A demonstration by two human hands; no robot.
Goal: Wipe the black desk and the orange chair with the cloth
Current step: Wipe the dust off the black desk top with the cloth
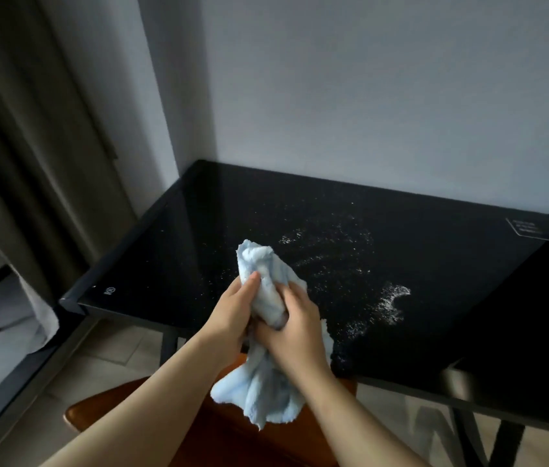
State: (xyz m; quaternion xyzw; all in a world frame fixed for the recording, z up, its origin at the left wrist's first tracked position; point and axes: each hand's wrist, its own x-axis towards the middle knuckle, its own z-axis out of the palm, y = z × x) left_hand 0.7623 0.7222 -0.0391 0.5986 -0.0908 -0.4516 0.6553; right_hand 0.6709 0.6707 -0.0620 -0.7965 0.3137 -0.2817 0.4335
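Desk [182, 247], black, is standing against the wall [367, 96] with white specks [394, 301] lying on it. Orange chair [104, 409] is sitting below its front edge. Blue cloth [259, 392] is hanging bunched over that edge, left hand [232, 311] and right hand [296, 328] both gripping it with curled fingers

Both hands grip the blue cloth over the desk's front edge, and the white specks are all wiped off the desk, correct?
Not all of it. The head view shows white specks scattered across the black desk, unwiped. The rest holds: the left hand and right hand both grip the blue cloth over the desk's front edge.
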